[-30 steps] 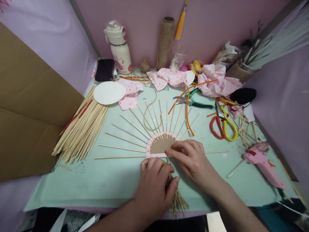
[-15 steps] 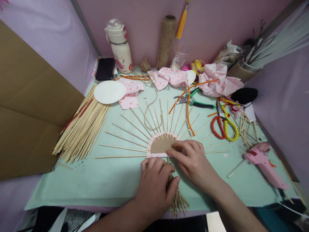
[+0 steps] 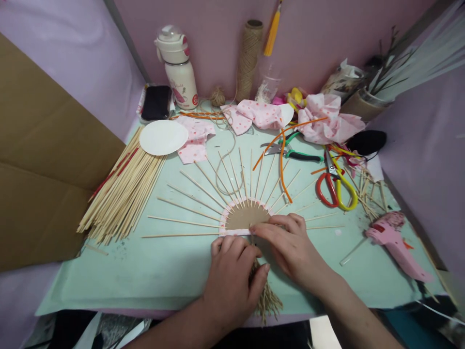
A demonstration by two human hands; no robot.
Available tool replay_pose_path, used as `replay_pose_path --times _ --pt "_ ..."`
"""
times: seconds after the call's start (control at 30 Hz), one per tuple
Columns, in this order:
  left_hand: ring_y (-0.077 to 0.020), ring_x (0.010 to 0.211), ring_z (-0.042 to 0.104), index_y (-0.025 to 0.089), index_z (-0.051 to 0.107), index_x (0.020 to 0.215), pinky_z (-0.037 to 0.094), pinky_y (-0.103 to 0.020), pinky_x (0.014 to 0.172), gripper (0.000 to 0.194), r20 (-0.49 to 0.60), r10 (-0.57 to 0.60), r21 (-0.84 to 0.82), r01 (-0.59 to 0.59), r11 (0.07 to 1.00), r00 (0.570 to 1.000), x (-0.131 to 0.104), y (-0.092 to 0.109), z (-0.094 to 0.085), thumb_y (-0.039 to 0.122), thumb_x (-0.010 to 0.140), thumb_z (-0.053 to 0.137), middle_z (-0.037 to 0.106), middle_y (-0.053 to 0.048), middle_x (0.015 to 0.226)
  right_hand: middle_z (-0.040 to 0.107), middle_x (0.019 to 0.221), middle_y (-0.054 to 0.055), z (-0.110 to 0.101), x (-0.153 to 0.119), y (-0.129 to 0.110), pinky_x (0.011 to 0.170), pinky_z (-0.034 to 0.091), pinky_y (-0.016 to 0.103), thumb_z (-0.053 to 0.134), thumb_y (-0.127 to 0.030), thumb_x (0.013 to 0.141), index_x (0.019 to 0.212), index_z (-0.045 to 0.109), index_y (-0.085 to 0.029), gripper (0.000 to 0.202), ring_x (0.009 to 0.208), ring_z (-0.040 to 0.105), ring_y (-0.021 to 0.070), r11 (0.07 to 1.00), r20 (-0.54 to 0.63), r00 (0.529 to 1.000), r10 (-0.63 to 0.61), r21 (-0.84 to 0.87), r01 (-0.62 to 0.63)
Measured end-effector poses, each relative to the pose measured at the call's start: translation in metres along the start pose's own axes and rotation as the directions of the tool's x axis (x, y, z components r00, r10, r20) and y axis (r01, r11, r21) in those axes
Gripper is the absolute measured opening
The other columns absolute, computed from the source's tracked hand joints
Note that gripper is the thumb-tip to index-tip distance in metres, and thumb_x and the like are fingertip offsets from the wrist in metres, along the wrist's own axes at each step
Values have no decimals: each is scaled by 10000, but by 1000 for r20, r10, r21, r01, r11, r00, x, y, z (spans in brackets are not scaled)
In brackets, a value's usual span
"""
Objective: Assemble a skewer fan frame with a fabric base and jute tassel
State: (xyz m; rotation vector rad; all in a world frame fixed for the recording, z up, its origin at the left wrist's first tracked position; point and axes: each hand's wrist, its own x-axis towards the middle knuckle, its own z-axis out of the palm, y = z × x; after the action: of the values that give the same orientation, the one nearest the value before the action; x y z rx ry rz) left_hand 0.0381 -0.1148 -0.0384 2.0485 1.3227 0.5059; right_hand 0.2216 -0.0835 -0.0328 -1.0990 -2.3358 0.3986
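A brown cardboard half-disc (image 3: pixel 241 218) with a pink spotted fabric rim lies at the table's middle, thin wooden sticks fanning out from it. Below its straight edge, my left hand (image 3: pixel 234 266) is curled round the upper part of a twine tassel (image 3: pixel 269 298), whose loose ends hang toward the table's front edge. My right hand (image 3: pixel 292 245) rests at the right part of the half-disc, its fingertips pressing on the straight edge where the tassel's cord meets it. It covers the half-disc's right corner.
A bundle of sticks (image 3: pixel 123 194) and a white oval disc (image 3: pixel 163 137) lie left. Behind stand a bottle (image 3: pixel 181 80) and twine roll (image 3: pixel 250 60). Green-handled pruners (image 3: pixel 303 156), red-and-yellow scissors (image 3: pixel 329 189) and a pink glue gun (image 3: pixel 399 249) lie right.
The fingers of my right hand have closed in slightly over the straight edge and the cord. My left hand stays on the tassel. The whole view has shifted a little.
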Motion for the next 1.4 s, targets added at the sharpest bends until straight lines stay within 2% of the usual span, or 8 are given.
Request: replay_pose_path --times 0.2,0.6,0.8,0.93,1.07,1.17,1.27,1.4 --pt "-247 926 476 215 597 923 313 -466 880 150 18 -10 2 10 1000 1000 -1 2 -1 333 925 504 577 -45 919 714 998 44 5 1 0 883 282 392 444 -51 931 1188 568 -177 312 1009 538 212 999 25 999 34 -27 -33" --pt "-246 910 471 212 632 961 324 -467 861 177 7 26 36 -26 999 1000 -2 0 -1 351 908 535 568 -53 915 683 959 59 8 -1 1 897 296 406 440 -55 925 1154 580 -197 304 995 529 223 994 66 994 92 -60 -88" --pt "-235 896 467 224 612 1090 362 -438 819 249 -158 139 -32 -146 989 978 -14 -7 -2 323 863 586 524 -59 942 678 994 56 5 -4 1 875 348 384 465 -19 891 1177 544 -204 350 970 488 224 995 -74 993 94 -34 -96" --pt "-231 973 475 222 568 1093 404 -411 854 229 -279 100 -155 -148 977 955 -20 -11 -6 175 872 530 515 -71 994 693 1002 51 4 -7 3 872 372 406 482 -8 883 1188 511 -217 371 954 473 229 989 -166 975 147 5 -149" --pt "-223 1006 501 225 542 1065 402 -409 898 235 -338 115 -187 -186 964 934 -17 -12 -9 102 871 491 572 -66 1032 697 988 49 6 -8 4 871 373 426 506 -22 882 1162 536 -219 343 945 492 230 988 -170 973 154 14 -154" --pt "-223 1037 506 225 545 1083 387 -414 932 245 -332 116 -165 -178 970 936 -16 -11 -7 100 883 478 590 -66 1065 697 1041 60 6 -7 5 874 366 437 514 -46 895 1139 583 -214 304 966 504 235 993 -151 982 116 0 -117" --pt "-238 1066 482 217 558 1161 361 -430 957 280 -280 106 -68 -129 989 954 -16 -10 -5 141 902 483 564 -83 1110 696 1054 62 7 -5 5 865 361 436 530 -85 906 1111 637 -217 266 967 495 238 993 -140 984 109 -33 -114" --pt "-253 962 448 212 567 1255 355 -434 860 348 -213 101 95 -83 992 972 -13 -10 -4 262 916 510 513 -86 1009 672 1068 79 8 -4 3 875 348 447 534 -129 918 1111 664 -210 246 986 479 249 990 -98 989 115 -69 -122"
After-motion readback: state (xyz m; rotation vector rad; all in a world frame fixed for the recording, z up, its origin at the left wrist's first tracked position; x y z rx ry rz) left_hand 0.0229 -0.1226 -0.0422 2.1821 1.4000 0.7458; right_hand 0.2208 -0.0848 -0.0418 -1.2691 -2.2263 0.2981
